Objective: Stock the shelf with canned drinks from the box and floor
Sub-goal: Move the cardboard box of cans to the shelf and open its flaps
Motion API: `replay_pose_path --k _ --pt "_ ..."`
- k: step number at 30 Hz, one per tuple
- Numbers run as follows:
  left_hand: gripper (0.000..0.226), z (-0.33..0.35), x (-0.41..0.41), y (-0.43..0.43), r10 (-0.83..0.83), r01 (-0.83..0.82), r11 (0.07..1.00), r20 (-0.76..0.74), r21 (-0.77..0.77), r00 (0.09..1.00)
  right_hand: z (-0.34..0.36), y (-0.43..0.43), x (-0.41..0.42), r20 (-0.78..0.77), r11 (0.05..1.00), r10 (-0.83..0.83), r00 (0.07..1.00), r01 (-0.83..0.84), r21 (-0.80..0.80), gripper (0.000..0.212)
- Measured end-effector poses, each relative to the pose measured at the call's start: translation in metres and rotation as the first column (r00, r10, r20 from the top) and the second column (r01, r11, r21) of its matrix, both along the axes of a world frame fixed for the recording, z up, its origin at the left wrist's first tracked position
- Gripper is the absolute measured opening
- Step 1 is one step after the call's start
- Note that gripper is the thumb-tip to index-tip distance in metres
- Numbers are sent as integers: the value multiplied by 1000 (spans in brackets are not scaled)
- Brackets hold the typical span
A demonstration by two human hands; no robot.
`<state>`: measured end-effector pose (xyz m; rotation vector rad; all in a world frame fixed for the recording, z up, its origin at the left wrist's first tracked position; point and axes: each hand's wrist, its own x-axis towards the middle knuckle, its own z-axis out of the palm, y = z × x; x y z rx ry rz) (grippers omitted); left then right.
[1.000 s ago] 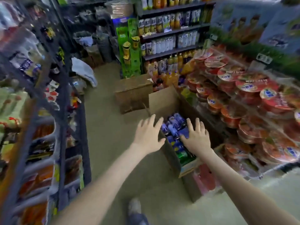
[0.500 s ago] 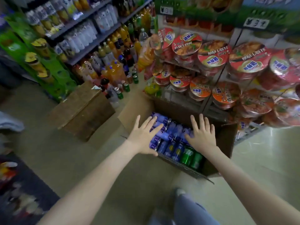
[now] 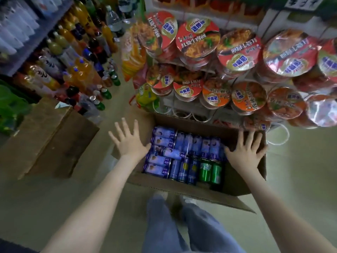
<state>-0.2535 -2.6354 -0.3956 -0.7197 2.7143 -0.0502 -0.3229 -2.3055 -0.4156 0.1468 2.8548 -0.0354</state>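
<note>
Hands splayed, empty, left hand (image 3: 129, 143) and right hand (image 3: 244, 154) over box (image 3: 182, 187) of cans (image 3: 184, 148) (noodle bowls (image 3: 197, 39) crowding behind)

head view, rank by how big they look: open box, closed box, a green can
1-2, unranked: open box and closed box look alike in size.
3: green can, clearly smallest.
</note>
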Motion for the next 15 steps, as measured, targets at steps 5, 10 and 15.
replay_pose_path --k 5,10,15 --pt "115 -24 -20 -34 115 -119 987 47 108 992 -7 2 11 47 955 -297 954 296 31 90" --pt "116 -31 -33 -33 70 -94 971 110 222 991 -16 -4 23 114 938 -338 934 344 -40 91" --pt "111 -28 -31 -11 -58 50 973 31 225 998 -20 -21 30 98 961 -272 957 275 -23 96"
